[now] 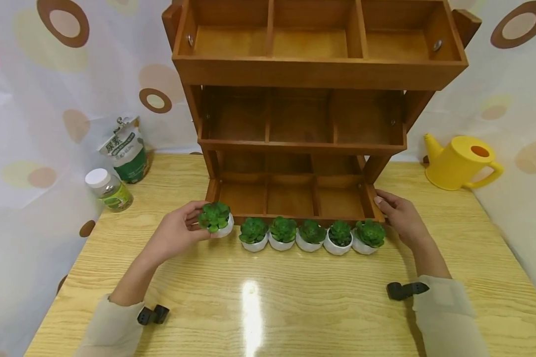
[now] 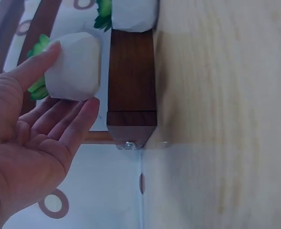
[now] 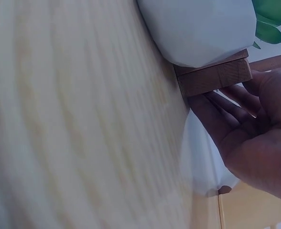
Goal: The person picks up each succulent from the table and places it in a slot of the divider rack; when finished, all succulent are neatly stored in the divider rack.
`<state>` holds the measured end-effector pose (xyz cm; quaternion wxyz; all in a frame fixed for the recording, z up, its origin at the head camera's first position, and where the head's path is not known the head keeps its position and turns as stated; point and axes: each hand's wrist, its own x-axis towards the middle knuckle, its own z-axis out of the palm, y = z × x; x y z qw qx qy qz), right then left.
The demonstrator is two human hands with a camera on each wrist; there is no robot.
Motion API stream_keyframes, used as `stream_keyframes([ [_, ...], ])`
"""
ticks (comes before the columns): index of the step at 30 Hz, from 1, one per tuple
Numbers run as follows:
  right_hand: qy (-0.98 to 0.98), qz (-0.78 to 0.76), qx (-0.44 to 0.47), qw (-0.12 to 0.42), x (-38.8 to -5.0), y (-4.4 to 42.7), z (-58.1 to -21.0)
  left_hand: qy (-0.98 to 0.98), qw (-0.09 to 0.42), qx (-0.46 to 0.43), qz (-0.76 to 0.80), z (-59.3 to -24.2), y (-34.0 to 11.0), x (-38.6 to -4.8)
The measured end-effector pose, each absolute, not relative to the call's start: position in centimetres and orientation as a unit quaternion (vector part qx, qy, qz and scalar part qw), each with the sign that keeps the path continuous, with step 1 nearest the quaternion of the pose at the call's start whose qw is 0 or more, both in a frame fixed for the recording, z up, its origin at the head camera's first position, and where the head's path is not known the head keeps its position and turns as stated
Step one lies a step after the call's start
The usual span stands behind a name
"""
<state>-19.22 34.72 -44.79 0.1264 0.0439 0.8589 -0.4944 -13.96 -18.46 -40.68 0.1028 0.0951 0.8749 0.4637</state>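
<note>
Between thumb and fingers, the left hand [image 1: 178,232] holds a small succulent in a white pot [image 1: 224,228] by the shelf's front left corner. In the left wrist view the white pot [image 2: 74,67] is pinched by the left hand [image 2: 40,129], off the table. The right hand [image 1: 401,216] touches the right end of the wooden shelf's bottom tier [image 1: 379,208]; in the right wrist view the right hand [image 3: 260,129] has its fingers against the wood end [image 3: 217,78]. Several potted succulents [image 1: 310,235] stand in a row along the shelf's front edge.
The tiered shelf [image 1: 317,73] with compartments rises at the back. A lidded jar [image 1: 111,192] and a green-white bag [image 1: 129,153] stand at the left, a yellow watering can [image 1: 456,162] at the right. The wooden table [image 1: 312,302] extends in front.
</note>
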Motion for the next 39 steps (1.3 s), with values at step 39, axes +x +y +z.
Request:
stream_keyframes([
  [39, 0.853, -0.508, 0.041, 0.113, -18.9, 34.7, -44.6, 0.871, 0.081, 0.083, 0.478, -38.3, -16.4, -20.6],
])
